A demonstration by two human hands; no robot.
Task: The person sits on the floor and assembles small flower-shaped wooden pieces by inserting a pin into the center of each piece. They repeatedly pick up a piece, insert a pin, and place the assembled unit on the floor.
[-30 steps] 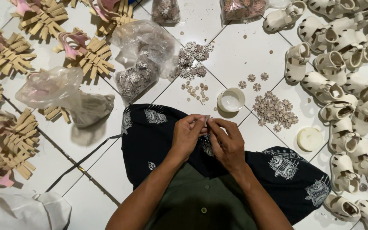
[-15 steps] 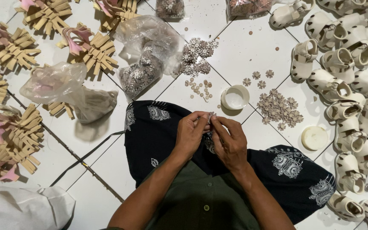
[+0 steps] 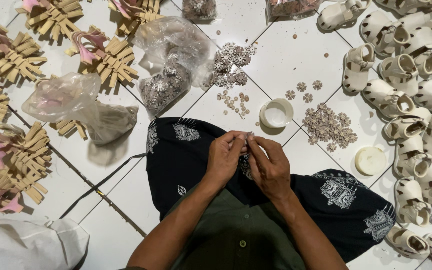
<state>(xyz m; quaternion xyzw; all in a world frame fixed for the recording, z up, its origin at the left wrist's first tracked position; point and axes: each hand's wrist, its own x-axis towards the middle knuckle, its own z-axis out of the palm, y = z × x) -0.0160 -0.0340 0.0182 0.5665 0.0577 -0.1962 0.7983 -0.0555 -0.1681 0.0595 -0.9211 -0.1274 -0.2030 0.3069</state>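
Observation:
My left hand (image 3: pixel 224 159) and my right hand (image 3: pixel 270 166) meet over my lap, above a black patterned cloth (image 3: pixel 186 150). Their fingertips pinch one small flower-shaped piece (image 3: pixel 248 136) between them; most of it is hidden by the fingers. Just beyond my hands on the white tiled floor lie a small white round container (image 3: pixel 276 113), a heap of flower-shaped pieces (image 3: pixel 328 126) to its right, and a scatter of small beads (image 3: pixel 233 101) to its left.
Cream baby sandals (image 3: pixel 406 90) fill the right side. A white lid (image 3: pixel 370 160) lies near them. Clear plastic bags of flower pieces (image 3: pixel 171 65) sit ahead. Bundles of tan strips with pink parts (image 3: pixel 31 75) cover the left. A white sack (image 3: pixel 26 245) lies at bottom left.
My hands stay together at my lap, with only small finger movements on the piece. The view has shifted slightly.

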